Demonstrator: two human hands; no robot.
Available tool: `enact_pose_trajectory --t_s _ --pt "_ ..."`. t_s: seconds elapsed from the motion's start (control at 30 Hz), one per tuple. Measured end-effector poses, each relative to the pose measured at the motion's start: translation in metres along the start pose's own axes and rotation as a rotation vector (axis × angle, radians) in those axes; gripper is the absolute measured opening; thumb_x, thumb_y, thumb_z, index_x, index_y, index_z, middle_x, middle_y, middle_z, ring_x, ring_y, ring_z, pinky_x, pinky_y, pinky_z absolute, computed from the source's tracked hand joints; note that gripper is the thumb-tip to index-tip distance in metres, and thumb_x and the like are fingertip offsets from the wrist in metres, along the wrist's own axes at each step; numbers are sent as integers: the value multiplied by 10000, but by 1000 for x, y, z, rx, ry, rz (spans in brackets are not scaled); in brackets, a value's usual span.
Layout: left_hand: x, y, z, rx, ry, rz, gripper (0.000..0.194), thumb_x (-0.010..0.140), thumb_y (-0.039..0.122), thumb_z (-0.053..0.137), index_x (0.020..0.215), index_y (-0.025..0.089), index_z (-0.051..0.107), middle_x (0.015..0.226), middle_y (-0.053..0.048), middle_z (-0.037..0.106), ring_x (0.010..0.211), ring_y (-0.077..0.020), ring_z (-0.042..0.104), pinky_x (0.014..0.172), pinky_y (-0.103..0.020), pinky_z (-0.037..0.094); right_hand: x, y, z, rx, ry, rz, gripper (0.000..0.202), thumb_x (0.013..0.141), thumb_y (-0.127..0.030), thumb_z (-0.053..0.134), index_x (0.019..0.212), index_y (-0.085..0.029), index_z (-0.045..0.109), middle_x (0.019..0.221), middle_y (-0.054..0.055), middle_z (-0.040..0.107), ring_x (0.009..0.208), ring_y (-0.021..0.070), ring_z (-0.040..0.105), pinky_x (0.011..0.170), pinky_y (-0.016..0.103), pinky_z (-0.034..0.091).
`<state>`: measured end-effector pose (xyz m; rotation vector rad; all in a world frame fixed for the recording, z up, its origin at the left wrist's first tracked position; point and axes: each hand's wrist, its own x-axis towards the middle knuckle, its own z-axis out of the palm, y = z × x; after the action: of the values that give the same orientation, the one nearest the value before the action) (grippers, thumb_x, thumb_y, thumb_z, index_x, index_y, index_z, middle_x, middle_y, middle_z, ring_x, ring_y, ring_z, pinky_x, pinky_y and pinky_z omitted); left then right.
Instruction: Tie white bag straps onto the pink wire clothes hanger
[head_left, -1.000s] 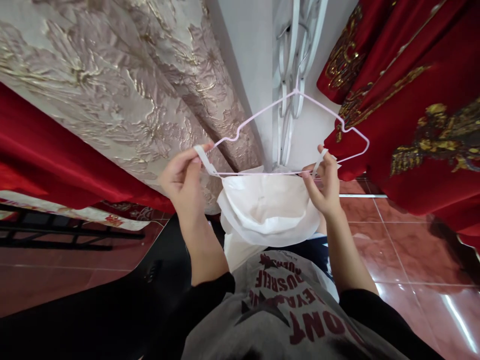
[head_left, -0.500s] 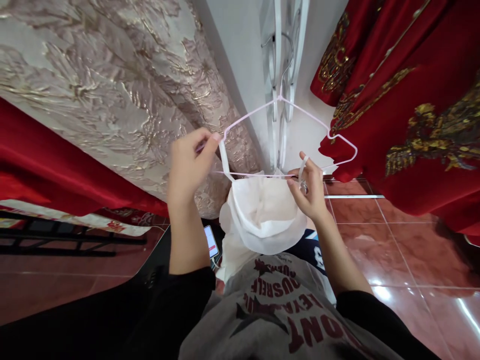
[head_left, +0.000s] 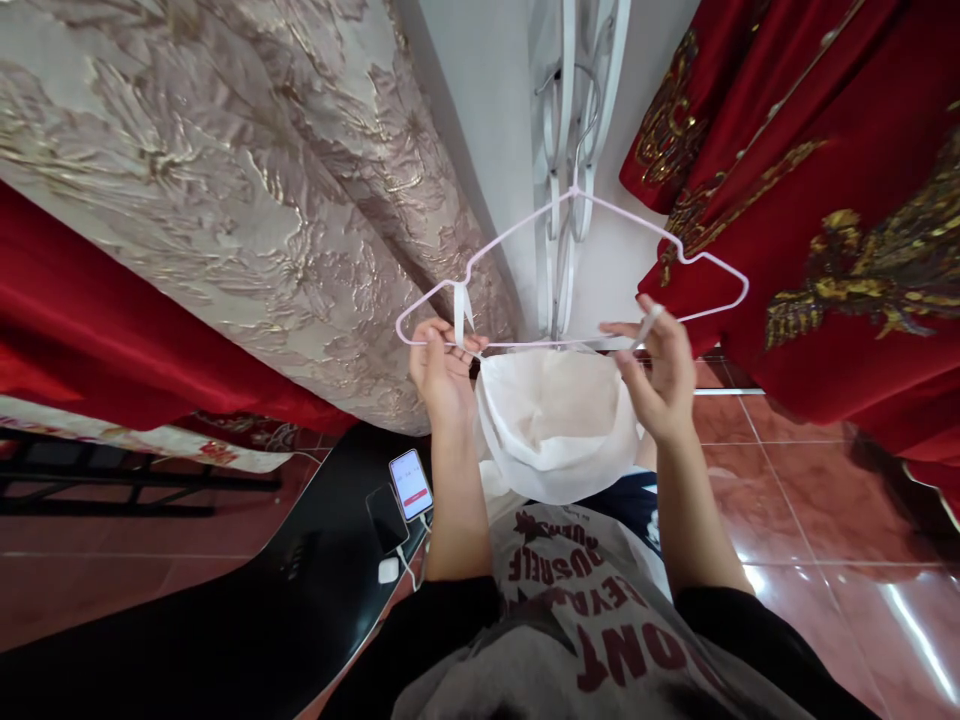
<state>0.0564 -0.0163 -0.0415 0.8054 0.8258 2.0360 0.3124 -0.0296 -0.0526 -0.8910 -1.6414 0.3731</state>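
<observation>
A pale pink clothes hanger [head_left: 517, 232] with a metal hook is spread out before me. A white garment [head_left: 551, 395] with thin straps dangles below its lower bar. The left strap [head_left: 460, 310] is looped over the hanger's left shoulder, by the notch. My left hand [head_left: 446, 375] is at the lower bar beside this strap, its fingers loosely apart. On the right, my right hand [head_left: 660, 375] has the other strap [head_left: 645, 325] hooked over a raised finger, below the hanger's right arm.
Shiny floral fabric [head_left: 300, 200] hangs at left, red embroidered cloth [head_left: 847, 230] at right. Behind the hanger is a white metal rack [head_left: 559, 150]. Two phones, one lit phone [head_left: 410, 485] and one dark phone [head_left: 388, 518], lie on a black surface [head_left: 225, 610] with a white charger.
My left hand has let go of the strap at the hanger's notch and moved down and right to the lower bar. The hanger and my right hand have shifted right in view.
</observation>
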Motion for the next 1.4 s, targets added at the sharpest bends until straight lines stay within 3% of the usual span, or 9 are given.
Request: enact_pose_trajectory --t_s 0.13,0.23,0.4,0.6,0.8,0.97,1.17,1.27,1.4 --pt "0 2 1 -7 9 8 456 855 596 857 906 235 584 575 70 580 600 -152 707 716 -290 605 -1 35 -29 71 543 -37 339 1031 -378 632 1356 -331 719 1275 75 771 1099 290 788 961 571 657" --pt "0 1 -2 -10 -3 -12 427 863 564 864 930 237 596 550 82 563 590 -146 705 715 -277 606 7 64 -59 -4 727 4 285 988 -449 702 1220 -316 801 1144 86 805 997 339 796 941 643 652" --pt "0 -1 -1 33 22 -60 417 893 565 842 954 232 598 544 83 561 612 -153 733 698 -262 604 45 64 -85 -43 523 57 247 923 -461 829 1120 -314 848 1136 86 819 1084 374 770 1046 685 594" --pt "0 2 1 55 43 -117 415 923 575 815 957 230 587 537 84 555 637 -163 759 651 -242 577 88 19 -80 -102 212 33 172 920 -485 837 973 -325 800 939 82 778 876 261 729 852 548 612" --pt "-6 0 0 13 -1 -136 416 880 549 857 951 223 609 585 52 603 736 -179 792 601 -212 523 84 -23 -42 -226 166 -253 197 991 -482 704 951 -291 728 1134 95 742 1160 297 685 1046 561 551" --pt "-12 -7 0 40 -10 -123 383 906 549 825 946 228 618 660 15 679 812 -192 807 657 -230 548 45 -7 6 -174 -391 -114 216 1032 -409 605 1129 -285 754 1056 34 800 981 243 727 968 480 532" --pt "-23 -8 -15 234 -158 -105 366 893 534 847 1035 213 743 1032 -84 833 966 -206 799 984 -354 591 11 3 33 -288 -172 -131 239 1042 -300 582 1187 -311 773 1080 24 830 968 243 711 964 475 461" --pt "-29 15 -26 434 -365 -180 345 905 515 846 1059 210 797 1039 -96 832 1033 -231 786 1002 -354 577 11 1 36 -267 -129 -110 210 1042 -280 579 1102 -310 777 1019 9 829 912 229 697 954 473 447" --pt "-31 53 -23 546 -415 -182 295 947 484 813 1057 212 828 1018 -99 818 993 -223 767 896 -312 590 16 1 39 -226 -116 -84 185 1028 -253 589 1048 -300 767 930 -1 801 864 218 670 934 459 436"
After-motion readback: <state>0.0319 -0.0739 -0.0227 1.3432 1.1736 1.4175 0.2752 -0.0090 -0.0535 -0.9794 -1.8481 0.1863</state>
